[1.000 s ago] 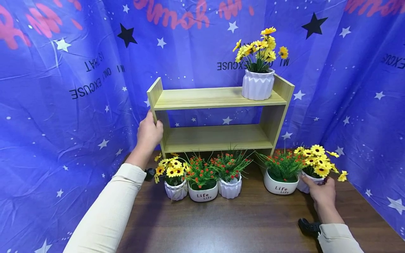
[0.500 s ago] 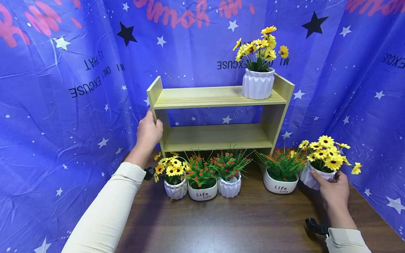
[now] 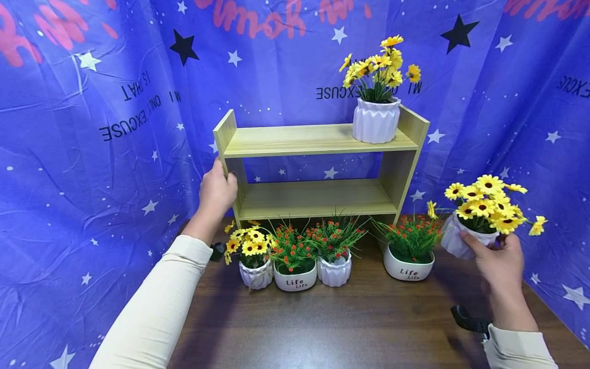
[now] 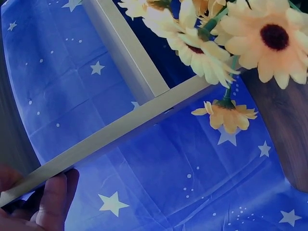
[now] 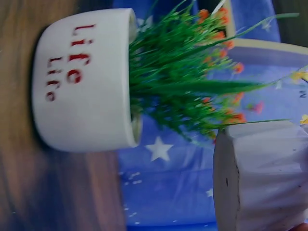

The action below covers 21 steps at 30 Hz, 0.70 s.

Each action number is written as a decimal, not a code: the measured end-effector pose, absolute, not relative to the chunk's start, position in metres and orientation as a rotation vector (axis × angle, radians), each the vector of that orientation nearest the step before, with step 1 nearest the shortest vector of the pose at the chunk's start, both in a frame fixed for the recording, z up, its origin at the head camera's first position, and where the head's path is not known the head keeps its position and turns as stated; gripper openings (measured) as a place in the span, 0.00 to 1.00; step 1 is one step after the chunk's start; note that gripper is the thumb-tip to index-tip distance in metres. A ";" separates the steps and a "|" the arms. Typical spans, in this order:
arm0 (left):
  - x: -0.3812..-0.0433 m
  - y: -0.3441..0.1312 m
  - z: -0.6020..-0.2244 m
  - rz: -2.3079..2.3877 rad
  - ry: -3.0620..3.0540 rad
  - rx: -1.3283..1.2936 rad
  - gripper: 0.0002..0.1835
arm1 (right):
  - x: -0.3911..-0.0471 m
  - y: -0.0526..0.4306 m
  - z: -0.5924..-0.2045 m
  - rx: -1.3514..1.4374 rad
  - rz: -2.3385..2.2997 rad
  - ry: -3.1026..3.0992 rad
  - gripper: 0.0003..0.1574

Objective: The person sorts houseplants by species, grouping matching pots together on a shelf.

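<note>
We have the ribbed white pot of yellow daisies in our right hand, fingers curled round its wall, lifted clear of the table near its right edge and tilted a little toward the shelf unit. To carry it well, we judge we should grip low on the wall, level it, and keep it wide of the "Life" pot of red flowers just beside it, whose grass reaches out. Our left hand clasps the unit's left upright, thumb in front, steadying it. A matching daisy pot stands at the right end of the top shelf. A second ago our pot stood on the table beside the "Life" pot; the left hand has not moved.
</note>
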State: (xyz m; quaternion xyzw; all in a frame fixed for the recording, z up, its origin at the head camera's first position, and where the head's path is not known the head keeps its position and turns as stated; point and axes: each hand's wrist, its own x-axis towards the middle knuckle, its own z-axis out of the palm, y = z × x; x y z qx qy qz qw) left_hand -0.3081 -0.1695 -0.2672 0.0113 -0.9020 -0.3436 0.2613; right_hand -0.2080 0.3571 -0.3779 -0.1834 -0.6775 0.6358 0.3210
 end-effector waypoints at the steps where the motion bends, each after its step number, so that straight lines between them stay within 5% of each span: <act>1: -0.308 -0.169 -0.267 -0.919 -2.443 0.030 0.22 | -0.207 0.356 -0.375 -0.457 1.684 -1.755 0.42; 11: -0.306 -0.169 -0.267 -0.878 -2.457 0.032 0.21 | -0.200 0.345 -0.346 -0.418 1.653 -1.760 0.41; 21: -0.307 -0.168 -0.267 -0.886 -2.450 0.036 0.19 | -0.202 0.329 -0.314 0.001 1.861 -1.503 0.48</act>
